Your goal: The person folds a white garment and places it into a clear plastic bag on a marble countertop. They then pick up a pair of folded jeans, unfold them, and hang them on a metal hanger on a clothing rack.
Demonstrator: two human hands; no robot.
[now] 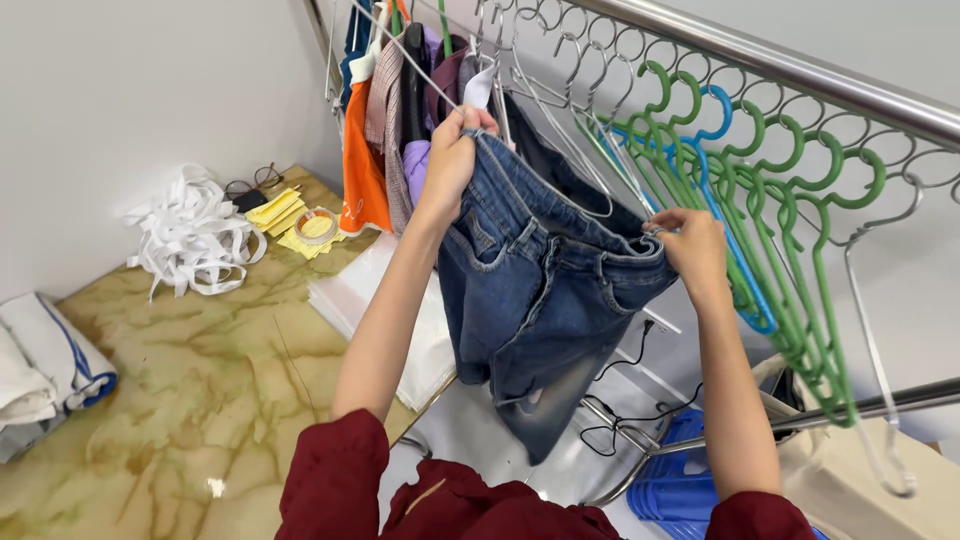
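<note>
Both hands hold a pair of blue denim shorts (540,300) by the waistband, just below the steel rail (780,65) — the left hand (452,160) pinches one end closed, the right hand (690,240) grips the other. Green plastic hangers (790,230) hang from the rail beside the right hand — hung clothes (385,120) beyond the left.

dark blue denim shorts (540,300) hang spread by the waistband, legs dangling down.

sleeves: dark red, pushed up above elbows | forearms: bare | hands: bare, no gloves | top: dark red
</note>
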